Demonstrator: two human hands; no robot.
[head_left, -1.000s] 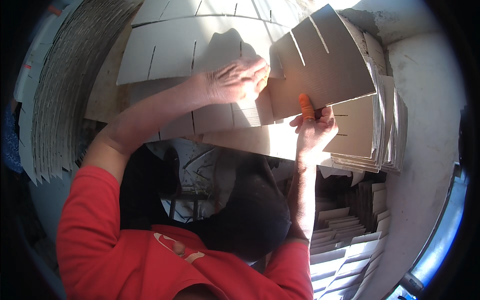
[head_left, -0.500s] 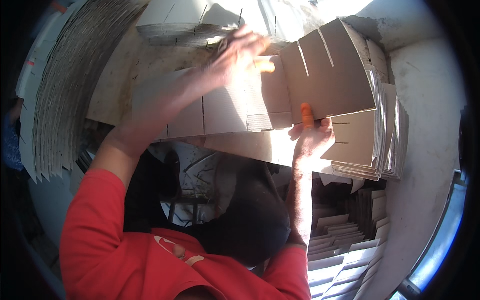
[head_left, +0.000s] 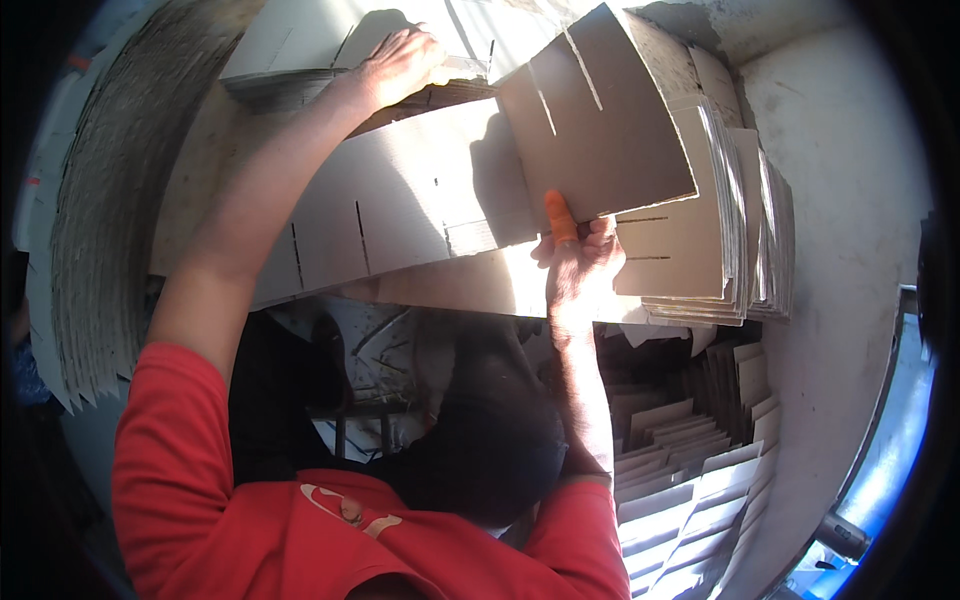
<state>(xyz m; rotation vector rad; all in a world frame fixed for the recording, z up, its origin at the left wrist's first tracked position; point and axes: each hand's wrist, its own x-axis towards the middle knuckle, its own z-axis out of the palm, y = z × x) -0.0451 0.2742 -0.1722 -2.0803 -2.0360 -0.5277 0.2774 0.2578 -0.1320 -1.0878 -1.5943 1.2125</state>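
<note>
Pinching the slotted cardboard panel (head_left: 620,130) near the cardboard pile (head_left: 680,250), the right hand (head_left: 583,262) steadies it; the left hand (head_left: 403,66) curls at the sheet stack (head_left: 285,40), hold unclear. Gathering seems underway, next needing one sheet freed.

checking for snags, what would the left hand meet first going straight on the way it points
Probably the far stack of slotted cardboard, whose near edge the left hand overlaps in view; depth is unclear, so they may be touching.
</note>
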